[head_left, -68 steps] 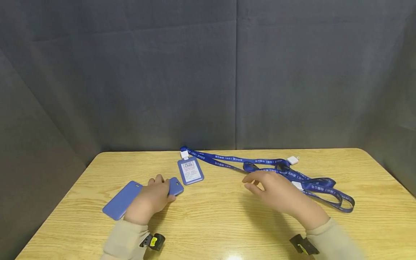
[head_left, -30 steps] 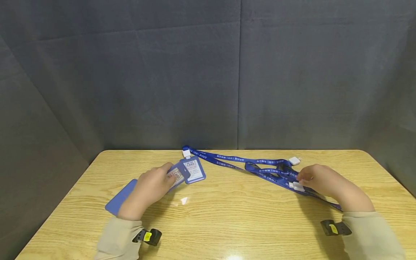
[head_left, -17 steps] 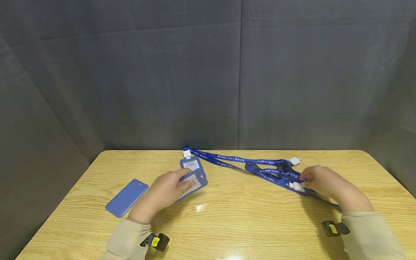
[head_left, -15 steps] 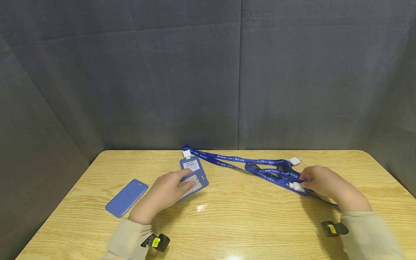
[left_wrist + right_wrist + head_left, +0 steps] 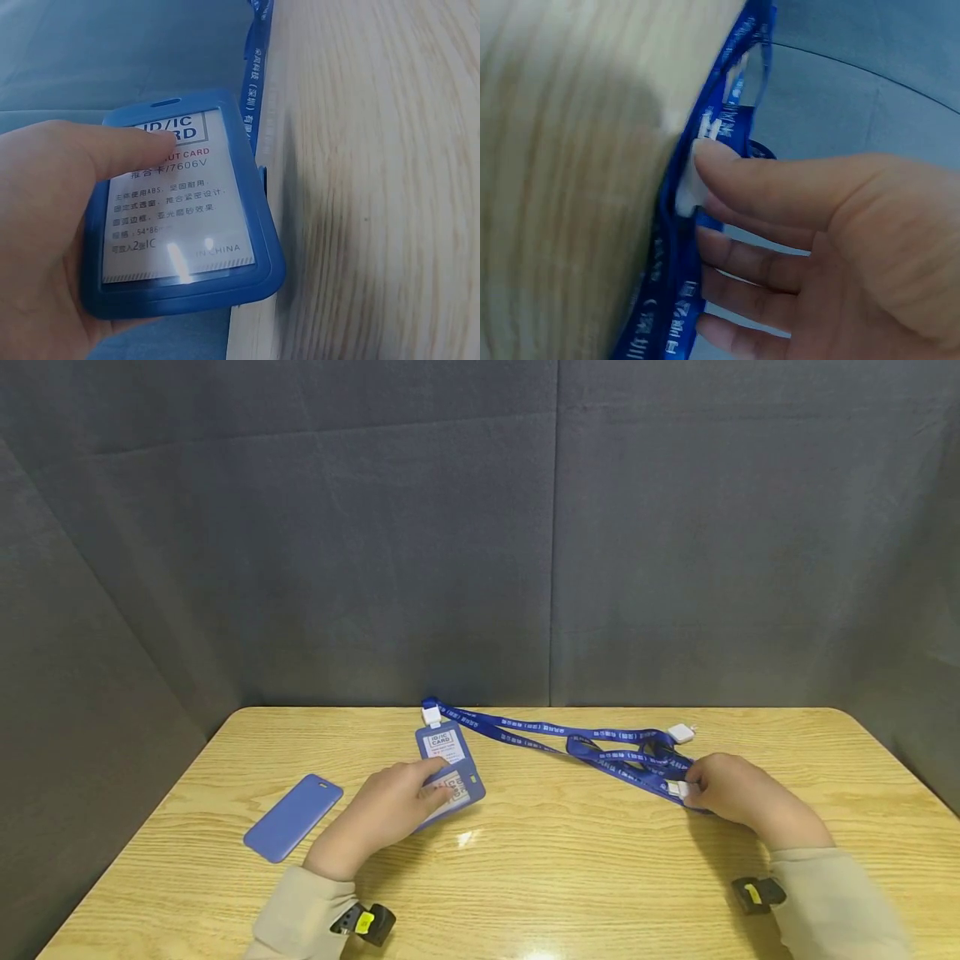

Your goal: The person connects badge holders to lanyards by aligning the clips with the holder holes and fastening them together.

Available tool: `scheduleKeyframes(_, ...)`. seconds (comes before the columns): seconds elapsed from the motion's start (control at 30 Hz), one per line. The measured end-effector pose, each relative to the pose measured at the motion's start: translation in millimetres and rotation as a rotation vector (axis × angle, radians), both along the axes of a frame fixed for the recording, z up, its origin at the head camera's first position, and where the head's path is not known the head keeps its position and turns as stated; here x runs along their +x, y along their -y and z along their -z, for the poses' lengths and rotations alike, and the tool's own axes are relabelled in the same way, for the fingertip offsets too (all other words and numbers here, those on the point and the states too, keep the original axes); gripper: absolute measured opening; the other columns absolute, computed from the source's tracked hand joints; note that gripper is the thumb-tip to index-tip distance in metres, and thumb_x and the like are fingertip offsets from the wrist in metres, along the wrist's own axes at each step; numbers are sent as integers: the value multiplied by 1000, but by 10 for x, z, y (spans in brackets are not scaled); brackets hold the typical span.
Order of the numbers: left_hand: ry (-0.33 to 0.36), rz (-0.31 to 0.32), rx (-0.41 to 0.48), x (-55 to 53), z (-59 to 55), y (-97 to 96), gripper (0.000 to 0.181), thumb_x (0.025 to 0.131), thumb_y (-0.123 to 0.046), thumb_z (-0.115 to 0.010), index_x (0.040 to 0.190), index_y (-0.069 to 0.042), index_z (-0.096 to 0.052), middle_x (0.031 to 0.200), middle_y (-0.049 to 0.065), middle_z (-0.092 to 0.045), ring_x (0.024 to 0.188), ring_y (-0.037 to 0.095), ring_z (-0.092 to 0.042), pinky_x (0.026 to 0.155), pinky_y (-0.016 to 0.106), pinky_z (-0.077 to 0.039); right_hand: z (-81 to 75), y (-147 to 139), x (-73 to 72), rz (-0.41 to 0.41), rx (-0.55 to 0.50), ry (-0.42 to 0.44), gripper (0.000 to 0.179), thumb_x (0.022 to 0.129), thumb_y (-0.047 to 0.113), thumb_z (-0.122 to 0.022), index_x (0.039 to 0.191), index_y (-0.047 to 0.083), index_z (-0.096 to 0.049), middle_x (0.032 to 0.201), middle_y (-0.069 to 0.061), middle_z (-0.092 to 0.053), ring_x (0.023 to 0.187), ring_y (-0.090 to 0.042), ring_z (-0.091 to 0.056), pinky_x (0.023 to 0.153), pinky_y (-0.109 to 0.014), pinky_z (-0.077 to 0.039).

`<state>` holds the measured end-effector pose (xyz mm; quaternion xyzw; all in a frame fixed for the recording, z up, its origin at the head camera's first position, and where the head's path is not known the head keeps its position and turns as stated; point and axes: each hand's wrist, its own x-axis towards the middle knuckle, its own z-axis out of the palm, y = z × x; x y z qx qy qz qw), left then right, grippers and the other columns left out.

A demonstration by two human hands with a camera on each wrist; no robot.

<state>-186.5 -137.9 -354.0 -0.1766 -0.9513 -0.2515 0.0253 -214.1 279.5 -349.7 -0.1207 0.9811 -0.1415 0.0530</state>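
Observation:
In my left hand [image 5: 390,806] I grip a blue ID badge holder [image 5: 180,225], thumb across its printed front. In the head view it overlaps a second badge holder [image 5: 433,737] lying on the table, clipped to a blue lanyard [image 5: 540,727]. With my right hand [image 5: 738,793] I pinch the white plastic clip [image 5: 690,189] of another blue lanyard [image 5: 679,300], thumb on top; my lower fingers are by the strap. Part of that clip is hidden by the fingers in the head view.
A third blue badge holder [image 5: 292,818] lies face down at the left of the wooden table [image 5: 570,877]. Another white clip [image 5: 681,733] rests behind the tangled straps on the right. A dark grey curtain [image 5: 420,552] stands behind the table.
My left hand has lifted the badge holder, turned its printed side up and carried it right. My right hand has moved right to the lanyard pile and now pinches the clip.

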Motion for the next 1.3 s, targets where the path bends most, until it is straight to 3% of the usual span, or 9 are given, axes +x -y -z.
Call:
scheduleKeyframes(0.27, -8, 10, -17, 10, 5, 1, 36, 97, -23, -65, 129, -6, -63, 119, 13, -69, 107, 30, -66, 92, 48, -50, 15, 10, 4, 34, 13, -10, 22, 81, 8, -77, 93, -6, -65, 89, -15, -67, 77, -26, -56, 74, -50, -49)
scheduleKeyframes(0.6, -6, 9, -6, 6, 16, 9, 37, 97, -24, -66, 129, -6, -63, 122, 13, -68, 111, 30, -64, 94, 48, -49, -156, -18, 69, 36, 5, -43, 27, 91, 10, -68, 105, -11, -58, 96, -23, -67, 85, -34, -63, 77, -54, -49)
scheduleKeyframes(0.83, -1, 5, -23, 28, 31, 42, 36, 97, -22, -66, 129, -5, -63, 122, 13, -67, 113, 32, -63, 95, 49, -48, -386, 25, 173, 98, -45, -126, 32, 101, 12, -55, 115, -15, -46, 84, -16, -61, 67, -23, -54, 60, -41, -45)
scheduleKeyframes(0.93, -6, 6, -29, 31, 40, 55, 36, 97, -22, -66, 128, -5, -63, 120, 12, -68, 111, 31, -64, 93, 48, -49, -500, 50, 220, 142, -64, -203, 38, 103, 17, -52, 121, -16, -43, 85, -16, -59, 64, -22, -51, 55, -37, -41)
scheduleKeyframes(1.17, -16, 5, -37, 26, 54, 73, 34, 97, -22, -66, 126, -6, -65, 116, 10, -70, 106, 28, -66, 90, 48, -51, -696, 159, 359, 245, -129, -461, 40, 101, 17, -57, 125, -12, -46, 110, -28, -56, 75, -33, -54, 54, -40, -42)
scheduleKeyframes(1.3, -15, 4, -39, 28, 55, 73, 34, 97, -22, -67, 126, -6, -65, 116, 10, -70, 107, 29, -66, 90, 48, -50, -783, 219, 445, 268, -205, -635, 38, 98, 12, -60, 125, -11, -48, 114, -32, -55, 86, -43, -55, 64, -53, -44)
